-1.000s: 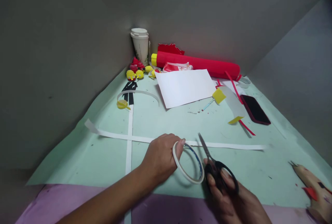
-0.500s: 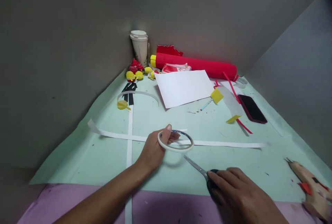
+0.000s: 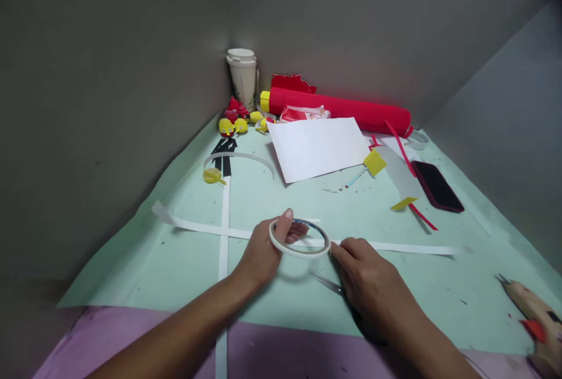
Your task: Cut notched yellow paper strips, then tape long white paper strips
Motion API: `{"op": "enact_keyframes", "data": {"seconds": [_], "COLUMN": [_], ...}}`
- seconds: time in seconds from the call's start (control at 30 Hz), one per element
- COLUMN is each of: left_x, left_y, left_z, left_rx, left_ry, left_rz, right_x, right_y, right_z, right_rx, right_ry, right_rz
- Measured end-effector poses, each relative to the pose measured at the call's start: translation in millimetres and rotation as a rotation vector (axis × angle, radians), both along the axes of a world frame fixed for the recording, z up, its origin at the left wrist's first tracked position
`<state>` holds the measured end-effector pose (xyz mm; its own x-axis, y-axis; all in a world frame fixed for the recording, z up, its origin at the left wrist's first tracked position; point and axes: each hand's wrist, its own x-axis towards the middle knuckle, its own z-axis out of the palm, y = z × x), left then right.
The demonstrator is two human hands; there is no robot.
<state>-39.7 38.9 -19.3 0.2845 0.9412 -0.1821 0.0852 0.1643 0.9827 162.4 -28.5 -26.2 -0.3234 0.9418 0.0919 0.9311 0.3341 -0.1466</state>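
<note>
My left hand grips a thin roll of white tape by its left side, thumb and fingers round the ring. My right hand pinches at the right edge of that roll with thumb and forefinger. Scissors with dark handles lie under my right hand, their blade pointing left and their handles mostly hidden. Behind the hands, a long white strip runs sideways across the mat and crosses an upright white strip.
A white sheet, red corrugated roll and lidded cup stand at the back. Small yellow and red paper pieces sit by the cup. A phone and a glue gun are on the right.
My right hand has moved up and left from the scissors to the tape roll's right edge. My left hand still holds the roll. The view has shifted slightly.
</note>
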Motion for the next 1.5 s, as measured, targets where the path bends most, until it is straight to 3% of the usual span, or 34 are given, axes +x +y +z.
{"op": "enact_keyframes", "data": {"seconds": [0.13, 0.43, 0.67, 0.8, 0.97, 1.1, 1.23, 1.3, 1.43, 1.5], "left_x": [-0.8, 2.4, -3.4, -5.2, -4.8, -6.0, -6.5, -6.9, -9.1, -10.6], "left_y": [2.7, 8.0, 13.4, 16.0, 16.0, 10.2, 3.0, 2.8, 8.8, 11.9], "left_z": [0.4, 0.7, -1.1, 0.4, 0.2, 1.5, 8.8, 11.3, 11.2, 10.1], "left_rx": [-0.049, -0.182, -0.187, -0.201, -0.206, -0.084, 0.031, 0.056, 0.059, 0.054], "left_ry": [-0.025, -0.321, -0.420, -0.446, -0.406, -0.251, -0.088, -0.054, -0.076, -0.101], "left_rz": [0.021, 0.132, 0.189, 0.217, 0.242, 0.169, 0.136, 0.146, 0.203, 0.222], "right_x": [0.6, -0.1, -3.7, -12.6, -19.7, -16.8, -15.2, -14.3, -4.3, 2.6], "right_y": [-2.7, 0.5, 2.4, 7.9, 18.4, 15.2, 4.1, -1.0, -9.5, -12.6], "right_z": [-3.0, -12.8, -8.7, -5.1, -7.5, -3.7, 11.9, 19.8, 25.2, 23.5], "right_rx": [0.063, 0.191, 0.180, 0.148, 0.109, 0.231, 0.337, 0.226, -0.168, -0.244], "right_ry": [0.006, -0.033, -0.003, 0.079, 0.110, 0.352, 0.482, 0.432, 0.218, 0.170], "right_rz": [0.008, 0.000, 0.005, 0.081, 0.128, 0.153, 0.188, 0.172, 0.038, 0.013]}}
